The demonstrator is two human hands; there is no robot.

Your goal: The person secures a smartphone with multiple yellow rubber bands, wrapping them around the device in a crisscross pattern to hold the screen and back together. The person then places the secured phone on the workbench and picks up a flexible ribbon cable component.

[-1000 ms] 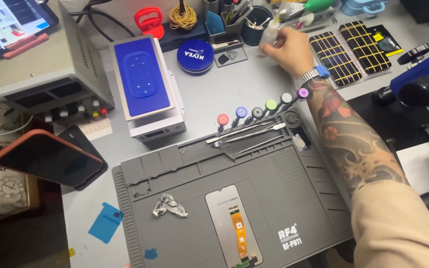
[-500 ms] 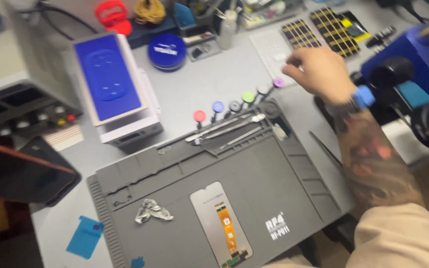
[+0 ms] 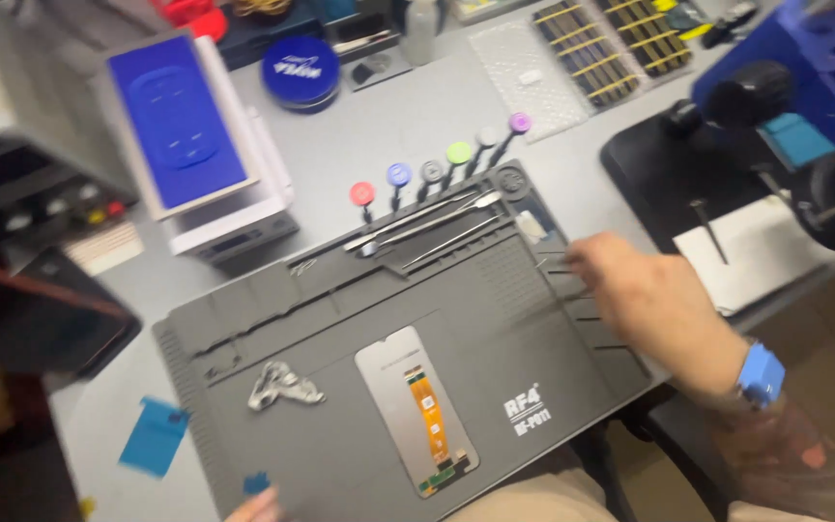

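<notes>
At the grey mat's (image 3: 340, 454) near edge, only the left hand's (image 3: 255, 507) fingertips show, so their spread cannot be told. The phone screen panel (image 3: 417, 411) lies mid-mat. The right hand (image 3: 645, 304) has come back from the worktop's far edge to the mat's right-edge compartments, fingers loosely curled and blurred, apparently holding nothing.

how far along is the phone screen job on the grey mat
Done: the screen panel lies face down on the grey mat, orange flex cable exposed, with a crumpled strip beside it. In hand: nothing visibly; the right hand is blurred above the mat's right-side slots, and only the left hand's fingertips show at its front edge. Left: the metal tools lie unused.
</notes>
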